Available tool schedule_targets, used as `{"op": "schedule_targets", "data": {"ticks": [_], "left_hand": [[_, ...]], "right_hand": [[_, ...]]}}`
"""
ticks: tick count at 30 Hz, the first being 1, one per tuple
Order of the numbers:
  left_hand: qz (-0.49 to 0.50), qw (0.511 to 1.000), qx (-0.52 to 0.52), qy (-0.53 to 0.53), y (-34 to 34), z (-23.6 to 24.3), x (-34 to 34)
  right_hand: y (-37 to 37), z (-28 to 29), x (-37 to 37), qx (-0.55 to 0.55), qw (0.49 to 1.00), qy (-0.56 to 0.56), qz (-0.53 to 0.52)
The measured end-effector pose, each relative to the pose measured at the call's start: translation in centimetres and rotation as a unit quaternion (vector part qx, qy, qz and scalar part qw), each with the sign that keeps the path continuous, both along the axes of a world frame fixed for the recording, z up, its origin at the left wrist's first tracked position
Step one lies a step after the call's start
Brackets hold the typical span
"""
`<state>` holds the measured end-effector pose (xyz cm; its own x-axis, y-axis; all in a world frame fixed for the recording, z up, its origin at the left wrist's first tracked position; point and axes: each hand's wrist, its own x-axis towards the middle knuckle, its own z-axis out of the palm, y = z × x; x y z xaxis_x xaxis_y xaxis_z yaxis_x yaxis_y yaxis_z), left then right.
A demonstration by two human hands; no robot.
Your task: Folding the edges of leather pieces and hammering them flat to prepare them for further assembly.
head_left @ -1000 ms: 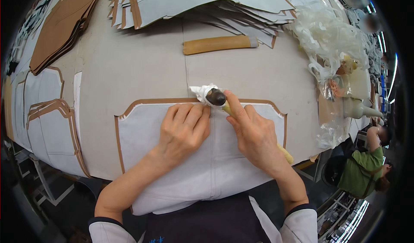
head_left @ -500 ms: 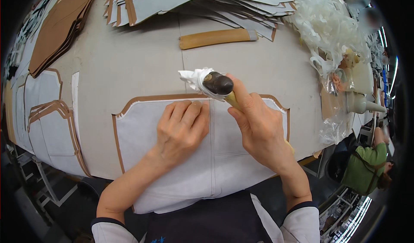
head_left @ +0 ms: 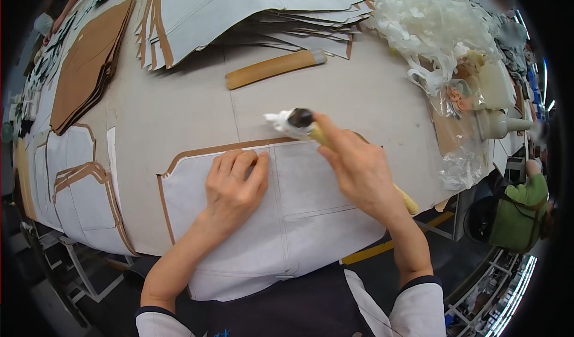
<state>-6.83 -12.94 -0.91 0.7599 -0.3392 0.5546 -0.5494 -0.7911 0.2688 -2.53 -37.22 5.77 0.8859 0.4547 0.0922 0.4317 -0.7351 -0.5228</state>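
Note:
A pale grey-white panel with a brown edging strip lies before me, its near end hanging over the table edge towards my lap. My left hand rests on it with bent fingers held together at the brown far edge, left of the middle seam. What its fingertips grip there is partly hidden. My right hand is closed around the yellow handle of a hammer. White wrapping bunches around the left side of the dark head, which is a little blurred and sits just beyond the edging.
A curved tan strip lies beyond the panel, before a stack of white pieces. Brown sheets and edged panels lie left. Clear plastic and a squeeze bottle stand right. A person in green is farther right.
The view has shifted, so the far pieces sit lower and farther left. The hammer has moved right relative to the panel's seam and its head is now blurred. My left hand keeps its place.

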Motion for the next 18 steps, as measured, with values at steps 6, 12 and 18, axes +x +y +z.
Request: {"op": "schedule_targets", "data": {"ticks": [6,12,18], "left_hand": [[-0.007,0.997,0.033,0.072,-2.5,2.5,0.5],[-0.142,0.987,-0.003,0.077,-11.1,1.8,2.4],[-0.13,0.99,-0.003,0.06,-12.0,0.4,2.2]], "right_hand": [[-8.7,0.3,-2.8,0.092,0.969,0.02,-0.23],[-9.8,-1.6,-4.1,0.106,0.975,-0.07,-0.185],[-9.0,-1.5,-2.9,0.073,0.978,-0.119,-0.153]]}}
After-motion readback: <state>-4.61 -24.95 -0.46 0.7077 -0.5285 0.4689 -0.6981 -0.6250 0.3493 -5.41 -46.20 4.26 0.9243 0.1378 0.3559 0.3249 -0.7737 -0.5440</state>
